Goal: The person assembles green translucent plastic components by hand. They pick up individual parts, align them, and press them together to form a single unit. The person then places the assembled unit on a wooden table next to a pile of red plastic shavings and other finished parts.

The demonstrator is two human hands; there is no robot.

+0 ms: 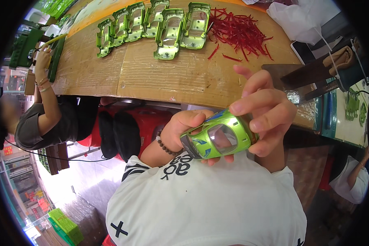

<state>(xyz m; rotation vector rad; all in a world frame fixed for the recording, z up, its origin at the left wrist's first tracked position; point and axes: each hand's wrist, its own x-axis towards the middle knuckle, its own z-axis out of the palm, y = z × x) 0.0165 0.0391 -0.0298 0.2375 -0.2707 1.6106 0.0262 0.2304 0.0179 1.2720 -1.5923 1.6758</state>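
Note:
A green toy car body with a clear window piece and blue markings is held in front of my chest. My left hand, with a beaded bracelet at the wrist, grips it from the left and underneath, thumb along its upper edge. At its right end, the fingers of my right hand pinch the shell; what the fingertips cover there is partly hidden. On the table beyond, several more green car shells lie in rows, and right of them is a pile of thin red plastic strips.
The cardboard-covered table stretches out ahead. At its right are a white plastic bag, a phone and a dark machine arm. A co-worker sits at the left, hand on a green device; another person is at far right.

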